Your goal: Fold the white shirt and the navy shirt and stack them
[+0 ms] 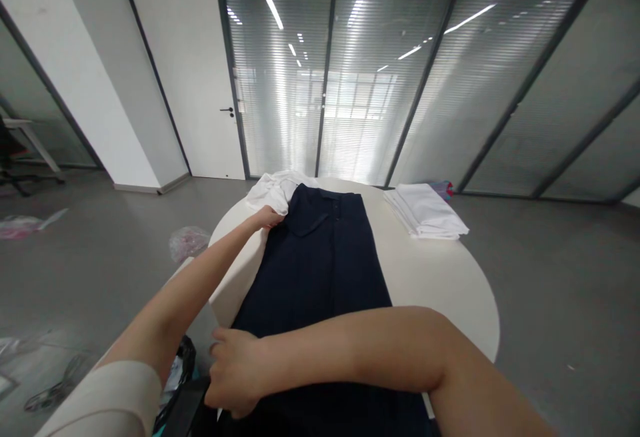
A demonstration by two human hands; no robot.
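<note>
Glass panels with blinds point(280, 77) walled off the far side, right beside a white door point(185, 70), and before them stood a pale, rounded surface point(450, 284). Down its middle, there it was: a navy garment point(315, 264), laid out long, waist end away from the person, the near end running out of view at the bottom. Trousers or a skirt? Impossible to tell! Deep, even navy, pretty smooth, narrower at the waist and widening toward the person, with small dark details at the waistband, hard to pick out, and a thin curved line point(315, 227) below, maybe a cord.

Over to the left hand point(271, 216), up at the garment's far left edge, right by a crumpled white cloth point(280, 190): fingers drawn close together, but which fabric they pinched, if any, I couldn't make out. And the right hand point(235, 369), low at the near left edge: fingers curled inward, their tips hidden, so no telling whether they gripped anything. That right forearm point(360, 344) cut straight across, covering a band of navy. Off to the right, folded white fabric point(425, 210) half hid something striped point(441, 189).
</note>
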